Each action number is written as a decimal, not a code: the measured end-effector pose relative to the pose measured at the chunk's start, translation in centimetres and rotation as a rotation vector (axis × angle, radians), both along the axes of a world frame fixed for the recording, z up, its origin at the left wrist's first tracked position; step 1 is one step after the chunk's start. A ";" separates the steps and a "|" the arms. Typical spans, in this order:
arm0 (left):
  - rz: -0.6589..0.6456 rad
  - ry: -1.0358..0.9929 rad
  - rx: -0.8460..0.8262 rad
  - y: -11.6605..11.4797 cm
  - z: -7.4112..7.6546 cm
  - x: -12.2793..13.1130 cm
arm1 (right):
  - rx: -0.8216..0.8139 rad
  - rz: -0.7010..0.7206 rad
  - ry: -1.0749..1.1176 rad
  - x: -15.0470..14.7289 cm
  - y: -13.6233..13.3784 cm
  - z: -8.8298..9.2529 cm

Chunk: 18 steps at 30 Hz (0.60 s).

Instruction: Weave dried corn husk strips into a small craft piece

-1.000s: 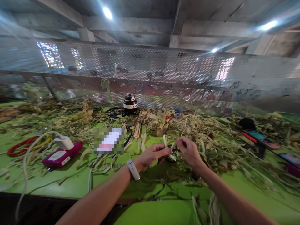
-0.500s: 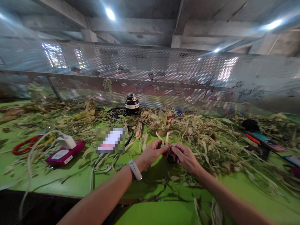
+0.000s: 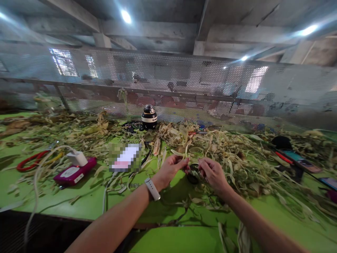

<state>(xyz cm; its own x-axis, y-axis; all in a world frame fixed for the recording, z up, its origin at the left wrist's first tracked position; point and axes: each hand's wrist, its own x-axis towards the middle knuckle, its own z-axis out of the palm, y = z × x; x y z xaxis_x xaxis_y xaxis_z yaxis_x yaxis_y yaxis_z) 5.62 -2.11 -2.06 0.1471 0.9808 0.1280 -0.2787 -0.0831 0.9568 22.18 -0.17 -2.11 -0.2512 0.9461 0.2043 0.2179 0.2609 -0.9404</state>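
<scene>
My left hand, with a white band on its wrist, is closed in a pinch on a pale husk strip whose ends stick up above the fingers. A little to the right, my right hand has its thumb and fingers pressed together; whatever they hold, if anything, is too small to make out. Between and below the hands lies a small dark round object on the green table. Loose dried husk strips are heaped just beyond and to the right.
A phone lies left of my hands, near a magenta power strip with a white charger and cable. Red-handled scissors are farther left. A black bottle stands before the perforated metal screen. Another phone is at right.
My hands were together at the fingertips and have drawn apart, the right one moving slightly right. The dark round object between them now shows more. The husk strip stays with my left hand.
</scene>
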 end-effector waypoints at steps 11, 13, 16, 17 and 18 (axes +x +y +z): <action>0.041 -0.119 0.018 0.0 -0.3 0.3 | 0.120 0.298 -0.054 -1.1 -0.2 -0.9; 0.040 -0.078 0.038 -0.1 -0.4 0.5 | 0.102 0.304 -0.056 -1.4 -0.1 -1.2; 0.034 -0.024 0.078 -0.3 -0.3 0.6 | 0.112 0.274 -0.026 -1.6 -0.1 -1.4; 0.037 -0.013 0.085 -0.3 -0.3 0.6 | 0.126 0.262 -0.025 -1.6 -0.1 -1.4; 0.040 -0.004 0.086 -0.3 -0.3 0.6 | 0.136 0.260 -0.029 -1.6 -0.1 -1.4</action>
